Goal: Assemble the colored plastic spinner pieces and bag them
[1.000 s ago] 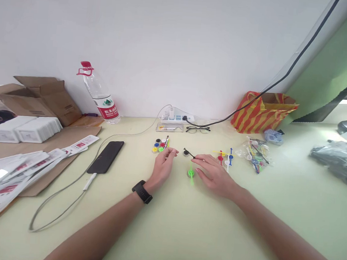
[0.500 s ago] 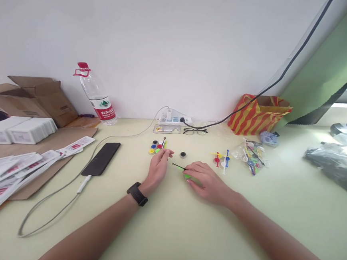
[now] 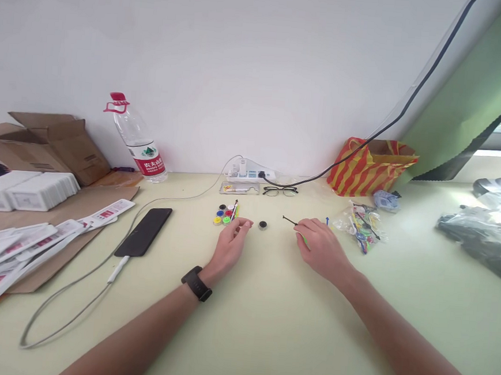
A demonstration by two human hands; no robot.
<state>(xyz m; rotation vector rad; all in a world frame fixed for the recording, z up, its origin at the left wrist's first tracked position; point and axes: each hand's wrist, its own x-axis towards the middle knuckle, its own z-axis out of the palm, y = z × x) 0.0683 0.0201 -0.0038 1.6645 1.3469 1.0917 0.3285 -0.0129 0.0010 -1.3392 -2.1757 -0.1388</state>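
My right hand [image 3: 320, 246] is closed on a thin black arrow [image 3: 290, 220] whose tip sticks out to the left. A bit of a green piece [image 3: 304, 238] shows under its fingers; the rest is hidden. This hand is over the small coloured arrow pieces, and only a blue arrow tip [image 3: 327, 220] shows beyond it. My left hand [image 3: 231, 241] rests with loosely bent fingers, nothing visible in them, beside a group of small coloured discs [image 3: 221, 213]. A single black disc [image 3: 262, 225] stands just right of its fingertips.
Behind the hands lie eyeglasses [image 3: 280, 191], a clear case [image 3: 239, 189] and a power strip [image 3: 255, 175]. A bag of coloured parts [image 3: 363, 226] and a striped bag [image 3: 368, 171] are at right. A phone [image 3: 145, 231], its cable, a bottle [image 3: 148, 159] and cartons stand left.
My right hand has moved right and slightly away from me with the black arrow and green piece, now covering most of the coloured arrow pieces. My left hand has barely shifted.
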